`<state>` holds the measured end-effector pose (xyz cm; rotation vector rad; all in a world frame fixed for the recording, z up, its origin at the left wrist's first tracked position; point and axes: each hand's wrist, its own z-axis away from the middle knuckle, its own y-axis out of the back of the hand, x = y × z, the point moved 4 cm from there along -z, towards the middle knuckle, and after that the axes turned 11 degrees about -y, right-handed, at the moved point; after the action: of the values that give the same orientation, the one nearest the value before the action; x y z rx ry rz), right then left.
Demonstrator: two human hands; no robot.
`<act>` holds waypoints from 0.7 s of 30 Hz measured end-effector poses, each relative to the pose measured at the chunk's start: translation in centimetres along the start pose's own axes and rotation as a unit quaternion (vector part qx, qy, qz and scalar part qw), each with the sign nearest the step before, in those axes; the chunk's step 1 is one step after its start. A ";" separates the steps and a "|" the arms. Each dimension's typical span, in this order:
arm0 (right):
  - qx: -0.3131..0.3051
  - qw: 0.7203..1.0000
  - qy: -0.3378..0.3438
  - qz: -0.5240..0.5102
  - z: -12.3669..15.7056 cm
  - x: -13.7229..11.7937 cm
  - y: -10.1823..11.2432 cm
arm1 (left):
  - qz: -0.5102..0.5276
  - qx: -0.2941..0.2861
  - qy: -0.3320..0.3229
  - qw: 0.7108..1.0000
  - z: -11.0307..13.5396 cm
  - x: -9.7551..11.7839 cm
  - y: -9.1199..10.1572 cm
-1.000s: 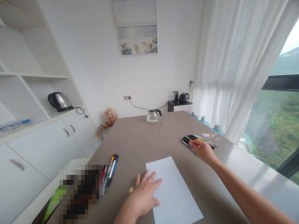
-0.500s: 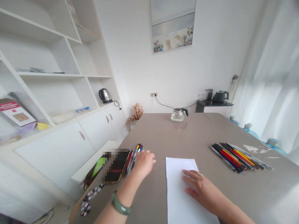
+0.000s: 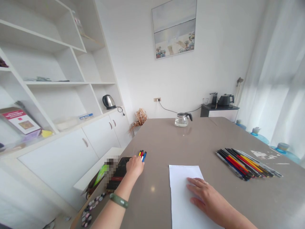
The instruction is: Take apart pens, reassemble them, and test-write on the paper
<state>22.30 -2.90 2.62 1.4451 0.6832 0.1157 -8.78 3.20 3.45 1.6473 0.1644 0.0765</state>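
On the left side of the table my left hand (image 3: 134, 165) has its fingers curled down over a small bunch of pens (image 3: 143, 155). Yellow, red and blue ends stick out past the fingers; the rest is hidden beneath the hand. A green bangle circles the left wrist. Just left of that hand lies a dark, flat, tray-like item (image 3: 120, 171), partly blurred out. My right hand (image 3: 202, 194) rests flat, fingers spread, on a white sheet of paper (image 3: 179, 197) in front of me. Right of the sheet lies a larger pile of pens (image 3: 247, 163) in black, red, yellow and grey.
A glass pot (image 3: 181, 120) with a black handle stands at the table's far end. A beaded string (image 3: 91, 208) and a bag with something green (image 3: 101, 175) are at the left edge. White shelves with a kettle (image 3: 109, 101) line the left wall.
My left hand has moved left and slightly down, from beside the small bunch of pens onto it. My right hand stays on the paper. The view has tilted a little upward.
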 end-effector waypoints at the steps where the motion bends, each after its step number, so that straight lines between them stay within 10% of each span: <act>1: 0.001 1.000 0.001 -0.004 0.0 0.0 0.0 | 0.001 0.000 0.003 1.000 0.0 0.0 -0.1; 21: 0.007 1.000 0.012 -0.028 -0.1 0.3 -0.2 | 0.060 -0.022 0.041 0.997 -0.2 -0.1 -0.5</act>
<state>22.44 -2.73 2.30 1.4395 0.7449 0.0838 -8.96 3.44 2.94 1.6098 0.1239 0.2376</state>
